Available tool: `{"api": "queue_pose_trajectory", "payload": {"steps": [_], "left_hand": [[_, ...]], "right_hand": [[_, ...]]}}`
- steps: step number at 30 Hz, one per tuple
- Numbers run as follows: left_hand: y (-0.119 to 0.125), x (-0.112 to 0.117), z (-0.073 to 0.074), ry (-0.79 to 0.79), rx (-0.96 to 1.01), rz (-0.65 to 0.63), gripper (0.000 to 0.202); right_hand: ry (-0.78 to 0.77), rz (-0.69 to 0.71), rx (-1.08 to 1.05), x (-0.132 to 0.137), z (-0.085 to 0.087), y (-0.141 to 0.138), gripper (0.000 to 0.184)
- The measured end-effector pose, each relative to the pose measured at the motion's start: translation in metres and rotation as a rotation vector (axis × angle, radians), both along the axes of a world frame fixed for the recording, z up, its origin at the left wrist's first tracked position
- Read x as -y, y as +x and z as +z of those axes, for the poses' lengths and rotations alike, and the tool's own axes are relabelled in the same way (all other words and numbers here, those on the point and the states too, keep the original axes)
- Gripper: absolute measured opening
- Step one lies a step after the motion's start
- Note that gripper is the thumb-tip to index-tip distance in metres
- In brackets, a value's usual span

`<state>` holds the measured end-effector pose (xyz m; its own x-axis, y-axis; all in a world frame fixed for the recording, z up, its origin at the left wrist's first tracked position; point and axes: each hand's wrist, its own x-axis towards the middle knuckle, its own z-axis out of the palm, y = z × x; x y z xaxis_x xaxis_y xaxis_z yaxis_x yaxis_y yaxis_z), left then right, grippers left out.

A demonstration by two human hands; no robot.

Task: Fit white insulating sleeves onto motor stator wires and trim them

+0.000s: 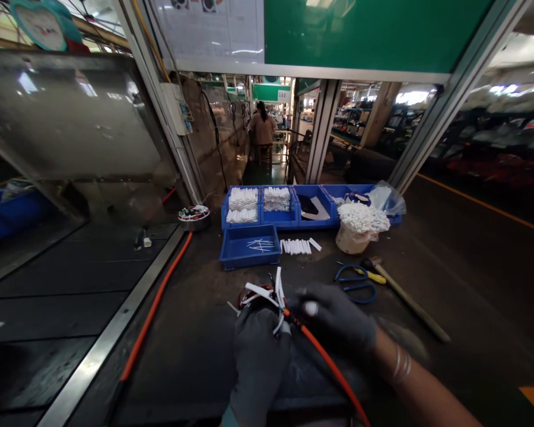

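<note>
My left hand (260,350), in a grey glove, is closed over a small round wire-wound part, like a motor stator (244,295), mostly hidden beneath it. White sleeves (260,290) on its wires stick up past the fingers. An orange cable (327,359) runs from these wires down to the lower right. My right hand (336,314), also gloved, is just right of the cable's end with its fingers bent together. A white patch shows at one fingertip. Blur hides what these fingers grip, if anything.
Blue bins (298,220) with white sleeves line the back, behind a shallow blue tray (249,249). A tub (353,237) overflows with white pieces. Right lie a hammer (412,302) and a yellow-handled screwdriver (376,277). A similar wound part (194,217) sits left. Someone (262,127) is far off.
</note>
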<state>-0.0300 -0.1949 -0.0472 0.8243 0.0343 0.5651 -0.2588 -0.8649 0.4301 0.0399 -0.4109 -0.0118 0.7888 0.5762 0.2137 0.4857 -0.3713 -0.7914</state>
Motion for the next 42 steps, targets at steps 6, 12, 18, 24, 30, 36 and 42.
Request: {"api": "queue_pose_trajectory", "payload": {"steps": [6, 12, 18, 24, 30, 36, 42], "left_hand": [[-0.005, 0.000, 0.006, 0.025, -0.019, -0.071, 0.016], [-0.023, 0.000, 0.007, 0.005, 0.001, -0.023, 0.011], [-0.032, -0.008, 0.001, 0.185, 0.008, 0.019, 0.028], [-0.033, -0.009, -0.009, -0.028, 0.012, -0.044, 0.031], [-0.030, 0.001, -0.010, -0.181, 0.110, -0.037, 0.020], [-0.029, 0.005, -0.012, -0.248, 0.181, -0.025, 0.012], [-0.028, 0.007, -0.011, -0.225, 0.234, -0.037, 0.014]], "right_hand": [[-0.389, -0.903, 0.701, 0.073, 0.055, 0.106, 0.044], [-0.563, -0.951, 0.732, 0.109, 0.032, 0.154, 0.033], [-0.497, -0.932, 0.822, 0.118, 0.018, 0.153, 0.031], [-0.479, -0.901, 0.845, 0.124, 0.016, 0.153, 0.033], [-0.444, -0.914, 0.827, 0.121, 0.011, 0.152, 0.029], [-0.438, -0.859, 0.860, 0.125, 0.014, 0.144, 0.034], [-0.227, -0.832, 0.953, 0.126, 0.024, 0.135, 0.026]]}}
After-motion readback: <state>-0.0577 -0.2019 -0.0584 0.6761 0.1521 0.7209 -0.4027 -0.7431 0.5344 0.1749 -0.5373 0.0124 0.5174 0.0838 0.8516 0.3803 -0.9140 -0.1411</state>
